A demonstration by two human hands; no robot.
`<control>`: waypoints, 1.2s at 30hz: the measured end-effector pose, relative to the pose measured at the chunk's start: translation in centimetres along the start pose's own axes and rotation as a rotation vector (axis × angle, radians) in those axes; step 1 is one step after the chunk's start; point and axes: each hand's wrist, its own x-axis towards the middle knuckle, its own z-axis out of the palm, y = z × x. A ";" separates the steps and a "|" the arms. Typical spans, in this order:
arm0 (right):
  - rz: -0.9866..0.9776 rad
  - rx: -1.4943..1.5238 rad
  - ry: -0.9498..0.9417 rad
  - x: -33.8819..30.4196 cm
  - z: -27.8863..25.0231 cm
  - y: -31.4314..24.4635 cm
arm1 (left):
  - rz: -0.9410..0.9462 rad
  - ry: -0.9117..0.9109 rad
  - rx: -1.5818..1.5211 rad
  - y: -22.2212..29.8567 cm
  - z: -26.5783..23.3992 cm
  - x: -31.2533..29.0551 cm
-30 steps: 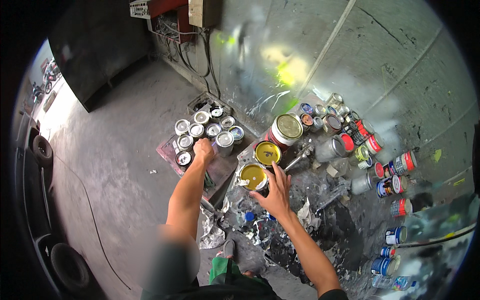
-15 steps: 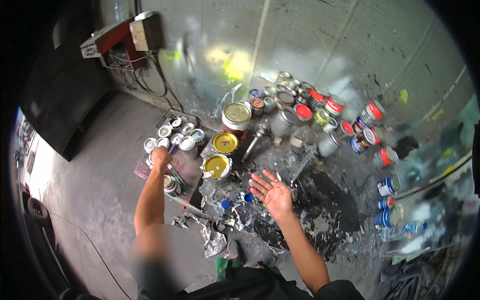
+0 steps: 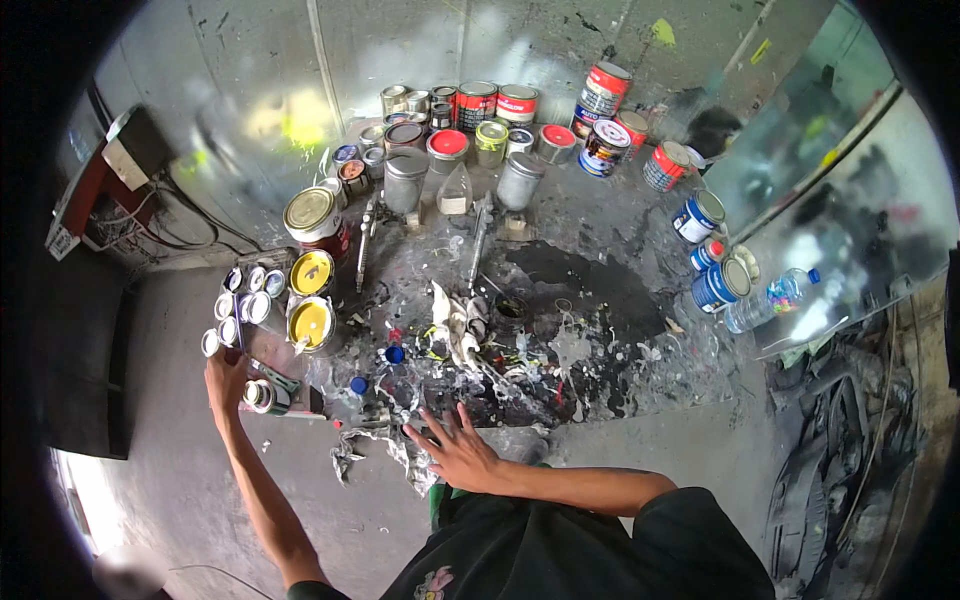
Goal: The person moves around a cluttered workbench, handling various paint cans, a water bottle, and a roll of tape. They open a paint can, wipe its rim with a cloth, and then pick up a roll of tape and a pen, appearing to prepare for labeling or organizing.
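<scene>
While the L hand [image 3: 227,380] is at the small cans [image 3: 229,331] (pale lids, L edge of frame, about mid-height), we read the step in hand as handling smth in that cluster. Its fingers are curled, tips hidden; we can't tell if they grip a can, the thin purplish stick [image 3: 237,325] beside them, or nothing. R hand [image 3: 465,455], lower centre: empty, fingers spread, above/near the crumpled sheet [image 3: 405,455] at the near edge of the paint-spattered surface [image 3: 690,370]. Two yellow-topped cans [image 3: 311,322] sit just R of the cluster, w/ a green strip [image 3: 275,374] and an open-looking can [image 3: 265,397] below it. Next move, we'd judge, calls for a sure hold and steady wrist on the L, as the cans stand v. close tog.; R hand's free to assist.
</scene>
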 end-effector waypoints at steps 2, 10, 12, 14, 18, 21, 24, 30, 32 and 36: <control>-0.026 0.114 0.177 0.6 -1.9 1.5 | 0.033 0.042 -0.059 1.3 0.6 -1.7; 0.245 -0.260 0.120 14.2 -1.8 11.4 | 0.052 -0.048 -0.505 4.2 3.2 -9.5; 0.355 -0.189 -0.190 15.9 -3.8 11.8 | 0.036 -0.049 -0.529 5.6 3.8 -10.3; 0.357 -0.136 -0.096 15.7 -3.0 12.6 | 0.069 -0.039 -0.549 6.5 4.3 -11.1; 0.281 -0.143 0.046 15.6 -2.3 13.4 | 0.018 -0.062 -0.541 6.7 3.5 -13.4; 0.226 -0.134 0.096 15.6 -2.5 12.7 | -0.050 -0.095 -0.536 4.8 3.5 -14.5; 0.168 -0.219 0.180 15.8 -2.0 12.7 | 0.020 -0.072 -0.493 4.9 3.9 -14.5; 0.224 -0.084 0.069 16.6 2.9 17.9 | 0.097 -0.217 -0.711 6.4 7.1 -13.9; 0.142 0.000 0.095 17.1 -0.4 11.7 | 0.101 -0.159 -0.605 4.1 5.2 -14.7; 0.070 -0.217 0.175 15.8 -1.9 13.0 | 0.168 -0.218 -0.745 9.0 5.2 -15.1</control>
